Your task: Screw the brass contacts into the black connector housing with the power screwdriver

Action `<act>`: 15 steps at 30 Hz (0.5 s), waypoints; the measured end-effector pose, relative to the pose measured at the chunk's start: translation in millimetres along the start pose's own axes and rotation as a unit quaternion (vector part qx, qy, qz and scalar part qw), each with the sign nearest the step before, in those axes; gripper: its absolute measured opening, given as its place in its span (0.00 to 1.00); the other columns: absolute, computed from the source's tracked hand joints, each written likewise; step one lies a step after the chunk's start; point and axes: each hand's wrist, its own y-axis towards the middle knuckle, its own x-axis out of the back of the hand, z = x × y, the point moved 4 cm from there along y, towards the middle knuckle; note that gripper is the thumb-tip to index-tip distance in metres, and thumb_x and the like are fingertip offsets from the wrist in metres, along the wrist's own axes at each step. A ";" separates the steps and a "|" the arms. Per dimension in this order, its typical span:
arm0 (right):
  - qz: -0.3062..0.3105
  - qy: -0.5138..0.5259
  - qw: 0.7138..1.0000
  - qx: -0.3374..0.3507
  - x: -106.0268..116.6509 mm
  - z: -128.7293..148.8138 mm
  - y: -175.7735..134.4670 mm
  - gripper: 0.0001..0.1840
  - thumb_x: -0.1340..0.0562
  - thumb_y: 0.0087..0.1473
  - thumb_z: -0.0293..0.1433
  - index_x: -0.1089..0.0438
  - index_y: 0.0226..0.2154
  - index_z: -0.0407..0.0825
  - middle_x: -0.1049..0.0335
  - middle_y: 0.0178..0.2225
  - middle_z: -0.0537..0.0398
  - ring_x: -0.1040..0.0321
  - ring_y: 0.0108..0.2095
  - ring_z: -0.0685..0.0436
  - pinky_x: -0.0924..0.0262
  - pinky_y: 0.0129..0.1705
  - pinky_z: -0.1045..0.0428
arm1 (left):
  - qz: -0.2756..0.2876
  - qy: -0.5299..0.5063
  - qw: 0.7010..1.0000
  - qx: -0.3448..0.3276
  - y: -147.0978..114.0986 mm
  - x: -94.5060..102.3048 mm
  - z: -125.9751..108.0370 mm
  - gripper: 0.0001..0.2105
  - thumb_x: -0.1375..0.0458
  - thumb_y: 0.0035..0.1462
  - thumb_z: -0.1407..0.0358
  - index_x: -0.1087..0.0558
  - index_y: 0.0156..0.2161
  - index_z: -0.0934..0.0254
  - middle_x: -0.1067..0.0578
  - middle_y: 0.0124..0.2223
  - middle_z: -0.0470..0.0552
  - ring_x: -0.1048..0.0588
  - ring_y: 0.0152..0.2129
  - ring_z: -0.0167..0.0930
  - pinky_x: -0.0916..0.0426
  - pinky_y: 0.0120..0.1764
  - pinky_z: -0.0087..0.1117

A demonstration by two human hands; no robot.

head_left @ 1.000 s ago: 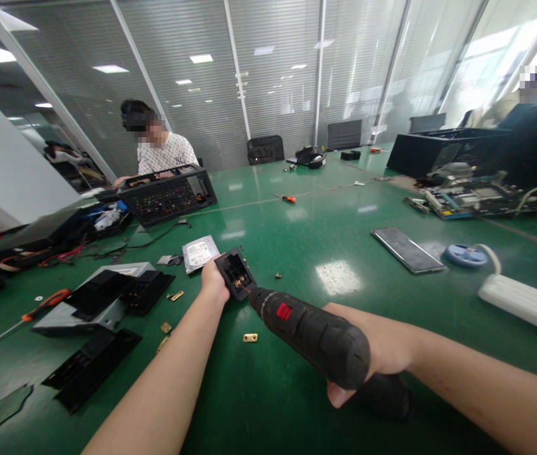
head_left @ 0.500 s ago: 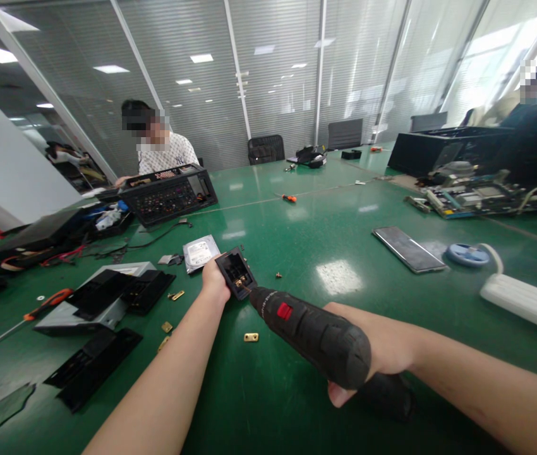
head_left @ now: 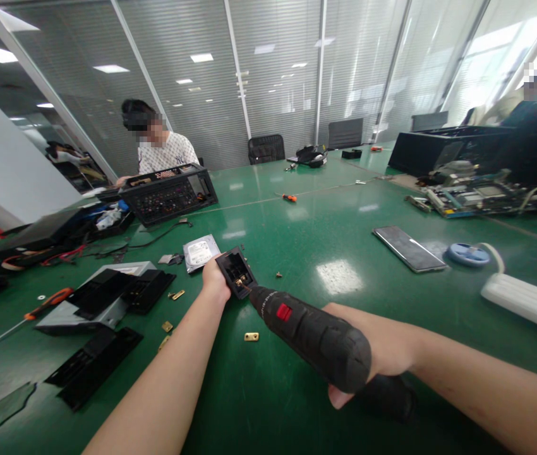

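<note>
My left hand is closed around a small black open-faced box, tilted toward me, with brass-coloured parts inside. A black cordless drill with a red switch fills my right hand, whose fingers wrap its grip. The drill's bit reaches into the box near its lower inner side; whether it touches a screw is too small to tell. On the green table below lies a brass plate with two holes. A hard drive rests just behind my left hand, and a tiny screw lies to the right of the box.
On the left are a grey metal drive case, black plastic pieces and an orange-handled screwdriver. A phone and a white power strip lie right. Across the table, a person sits behind a black computer chassis.
Almost nothing differs. Both hands, the box and the drill keep practically the same positions, with the bit still inside the box.
</note>
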 end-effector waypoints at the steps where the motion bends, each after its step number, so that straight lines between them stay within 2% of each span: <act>1: -0.003 0.001 1.000 0.001 0.0 0.7 0.1 0.23 0.17 0.30 0.31 0.29 0.23 0.43 0.29 0.24 0.61 0.36 0.24 0.53 0.42 0.27 0.58 | 0.002 -0.001 1.000 0.002 0.1 0.0 0.3 0.06 0.45 0.52 0.66 0.27 0.29 0.64 0.25 0.24 0.55 0.24 0.21 0.39 0.25 0.24 0.38; 15: -0.011 -0.001 1.000 -0.001 0.7 1.6 -1.1 0.23 0.17 0.29 0.30 0.29 0.22 0.43 0.29 0.23 0.61 0.36 0.24 0.53 0.43 0.25 0.59 | 0.006 -0.004 1.000 -0.004 3.5 0.3 0.5 0.06 0.46 0.53 0.66 0.27 0.30 0.64 0.25 0.24 0.55 0.24 0.20 0.39 0.25 0.25 0.39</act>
